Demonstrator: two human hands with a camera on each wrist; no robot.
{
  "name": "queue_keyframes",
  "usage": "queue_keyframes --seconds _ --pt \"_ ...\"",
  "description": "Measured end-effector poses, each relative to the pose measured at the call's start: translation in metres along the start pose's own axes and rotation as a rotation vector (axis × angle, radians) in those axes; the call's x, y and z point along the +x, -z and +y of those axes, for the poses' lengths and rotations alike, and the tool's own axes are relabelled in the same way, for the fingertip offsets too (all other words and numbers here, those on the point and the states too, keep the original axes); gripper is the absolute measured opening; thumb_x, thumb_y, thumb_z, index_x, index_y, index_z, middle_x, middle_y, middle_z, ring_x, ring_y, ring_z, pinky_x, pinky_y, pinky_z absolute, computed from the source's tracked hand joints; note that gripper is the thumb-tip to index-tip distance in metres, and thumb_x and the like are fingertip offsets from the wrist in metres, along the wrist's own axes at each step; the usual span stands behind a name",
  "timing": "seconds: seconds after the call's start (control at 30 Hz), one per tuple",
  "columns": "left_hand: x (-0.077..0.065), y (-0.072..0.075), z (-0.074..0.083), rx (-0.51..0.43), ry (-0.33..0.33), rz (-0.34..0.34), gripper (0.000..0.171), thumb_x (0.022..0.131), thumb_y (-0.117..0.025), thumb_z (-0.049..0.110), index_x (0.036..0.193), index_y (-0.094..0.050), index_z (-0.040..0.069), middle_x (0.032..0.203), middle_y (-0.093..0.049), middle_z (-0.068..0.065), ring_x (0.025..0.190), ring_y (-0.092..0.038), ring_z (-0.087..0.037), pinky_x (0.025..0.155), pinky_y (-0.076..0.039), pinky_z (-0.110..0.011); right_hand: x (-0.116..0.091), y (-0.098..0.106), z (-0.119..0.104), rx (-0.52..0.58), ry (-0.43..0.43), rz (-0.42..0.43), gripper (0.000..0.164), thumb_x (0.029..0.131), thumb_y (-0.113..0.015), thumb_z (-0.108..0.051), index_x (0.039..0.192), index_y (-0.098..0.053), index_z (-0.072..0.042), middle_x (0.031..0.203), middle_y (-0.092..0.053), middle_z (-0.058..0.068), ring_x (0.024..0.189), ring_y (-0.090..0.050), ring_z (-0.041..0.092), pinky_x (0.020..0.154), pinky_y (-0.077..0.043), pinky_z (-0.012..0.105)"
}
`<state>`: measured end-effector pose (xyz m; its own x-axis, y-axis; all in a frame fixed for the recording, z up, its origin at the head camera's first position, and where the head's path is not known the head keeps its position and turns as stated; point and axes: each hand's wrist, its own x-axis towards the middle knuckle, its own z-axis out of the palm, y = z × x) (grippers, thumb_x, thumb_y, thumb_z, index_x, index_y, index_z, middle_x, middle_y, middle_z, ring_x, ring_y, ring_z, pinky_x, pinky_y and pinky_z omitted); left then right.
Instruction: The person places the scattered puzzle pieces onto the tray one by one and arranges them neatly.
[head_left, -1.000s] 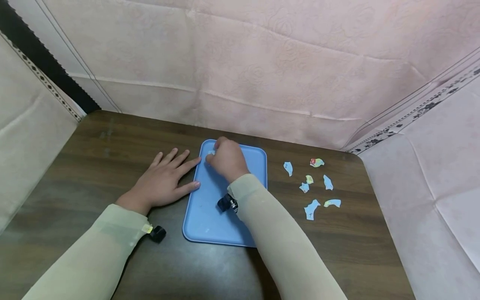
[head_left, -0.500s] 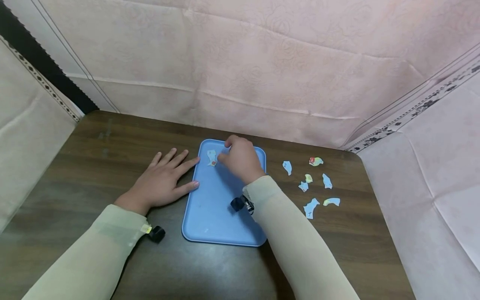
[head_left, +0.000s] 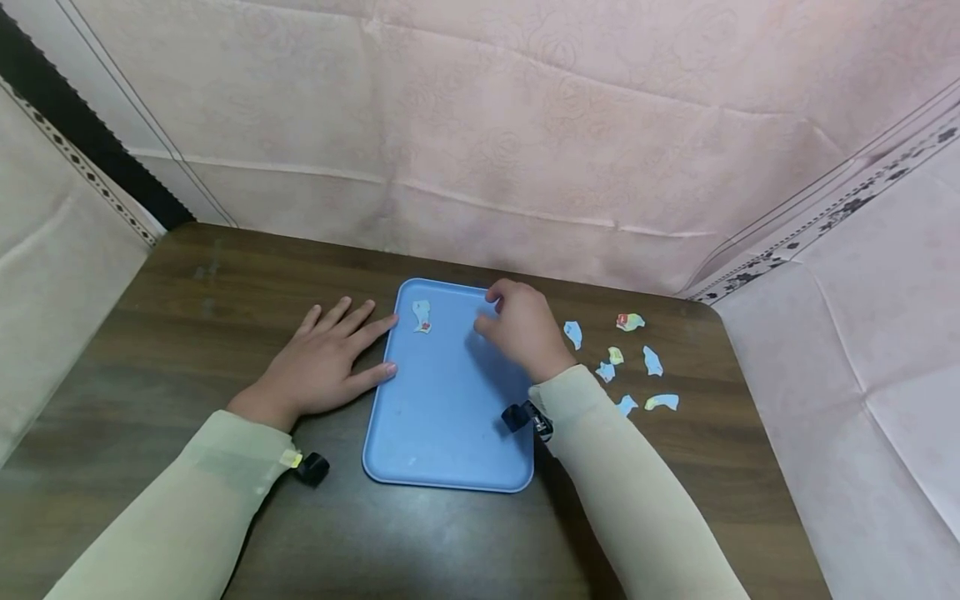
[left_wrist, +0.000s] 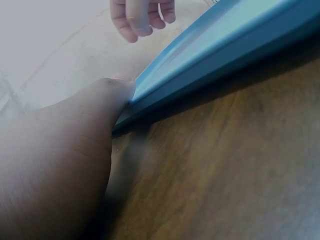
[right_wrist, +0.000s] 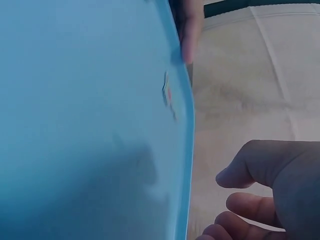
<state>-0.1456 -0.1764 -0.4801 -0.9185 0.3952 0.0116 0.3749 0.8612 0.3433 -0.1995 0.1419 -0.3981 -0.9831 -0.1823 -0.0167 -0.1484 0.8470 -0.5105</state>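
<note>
A blue tray (head_left: 450, 417) lies on the wooden table. In its far left corner sits a torn paper piece (head_left: 422, 317), light blue with a small red mark; the right wrist view shows this paper piece (right_wrist: 168, 95) near the rim. My left hand (head_left: 315, 367) rests flat on the table with fingers spread, its thumb and forefinger touching the tray's left edge. Above the tray's far right part hovers my right hand (head_left: 525, 329), fingers loosely bent, thumb and forefinger apart with nothing between them. Its shadow falls on the tray.
Right of the tray lie several loose paper pieces, among them a blue one (head_left: 573, 334), a red and yellow one (head_left: 630, 322) and a curved one (head_left: 662, 402). Pale cloth (head_left: 480, 125) hangs behind the table (head_left: 720, 467) and at both sides.
My right hand has left the paper piece in the tray's far left corner and moved right across the tray, uncovering it. My left hand has stayed in place.
</note>
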Motion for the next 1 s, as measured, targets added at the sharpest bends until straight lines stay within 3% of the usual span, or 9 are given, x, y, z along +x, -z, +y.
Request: queue_keyframes --seconds 0.4,0.63,0.9,1.0 --pt "0.000 0.003 0.002 -0.009 -0.002 -0.009 0.084 0.108 -0.039 0.085 0.179 -0.027 0.043 0.188 -0.026 -0.010 0.176 -0.012 -0.045 0.137 -0.005 -0.077 0.003 0.026 0.041 -0.070 -0.045 0.001 0.039 0.101 -0.081 -0.023 0.133 -0.073 -0.003 0.117 -0.074 0.014 0.099 -0.070 0.031 0.084 -0.064 0.047" --pt "0.000 0.002 0.001 -0.005 0.000 -0.007 0.085 0.107 -0.039 0.086 0.179 -0.027 0.043 0.188 -0.026 -0.009 0.176 -0.012 -0.045 0.137 -0.005 -0.077 0.010 0.043 0.068 -0.082 -0.128 -0.059 0.044 0.103 -0.079 -0.025 0.140 -0.069 -0.003 0.131 -0.074 0.018 0.115 -0.072 0.037 0.100 -0.063 0.057" --pt "0.000 0.001 0.000 -0.003 0.000 -0.002 0.084 0.107 -0.040 0.086 0.179 -0.027 0.043 0.188 -0.026 -0.009 0.176 -0.013 -0.046 0.137 -0.006 -0.077 0.016 0.060 0.096 -0.132 -0.205 -0.176 0.048 0.100 -0.078 -0.024 0.142 -0.067 -0.003 0.133 -0.073 0.017 0.098 -0.074 0.033 0.085 -0.064 0.047" --pt "0.000 0.000 0.000 -0.004 -0.001 0.000 0.084 0.108 -0.040 0.085 0.179 -0.027 0.043 0.188 -0.027 -0.009 0.176 -0.013 -0.046 0.137 -0.006 -0.077 0.016 0.065 0.103 -0.149 -0.226 -0.206 0.046 0.099 -0.079 -0.022 0.139 -0.069 -0.002 0.130 -0.074 0.017 0.101 -0.074 0.034 0.087 -0.063 0.047"
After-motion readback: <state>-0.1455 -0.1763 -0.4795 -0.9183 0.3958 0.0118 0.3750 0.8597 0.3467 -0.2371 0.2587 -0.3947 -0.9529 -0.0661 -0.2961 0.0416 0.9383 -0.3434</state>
